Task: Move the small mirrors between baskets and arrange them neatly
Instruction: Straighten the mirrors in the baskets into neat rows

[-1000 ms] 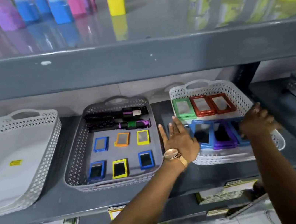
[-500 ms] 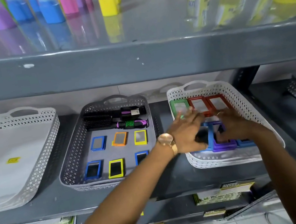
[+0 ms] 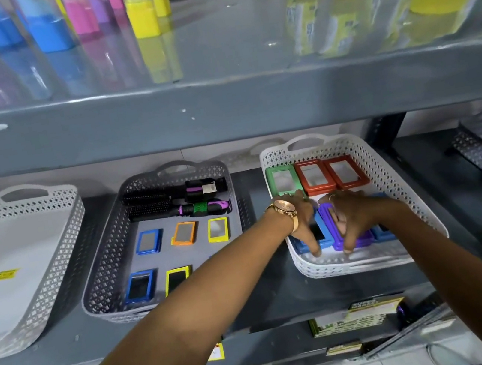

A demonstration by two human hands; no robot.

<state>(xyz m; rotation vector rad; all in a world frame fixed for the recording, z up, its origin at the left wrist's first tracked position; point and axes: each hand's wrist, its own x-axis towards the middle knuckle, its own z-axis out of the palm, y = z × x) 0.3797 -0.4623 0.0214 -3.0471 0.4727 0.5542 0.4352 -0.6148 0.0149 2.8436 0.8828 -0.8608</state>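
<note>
— Where, the hands?
— Right of centre, both in the white basket [image 3: 421, 210]. Left hand [image 3: 305, 225] and right hand [image 3: 354, 221] pinching the purple mirror [image 3: 330, 225], mostly hidden.
— Blue mirrors [image 3: 324, 240]?
— Beside it, largely covered. Lower right one in the grey basket [image 3: 98, 287] blocked by the forearm.

Three baskets sit on the shelf: two white [image 3: 19, 249] [image 3: 396, 176] and one grey [image 3: 109, 253] between them. Inside the grey basket lie two hairbrushes [image 3: 173, 201] and five visible small mirrors [image 3: 184, 233]. The white basket right of it shows three mirrors [image 3: 314, 177] in its back row; those under the hands cannot be counted.
</note>
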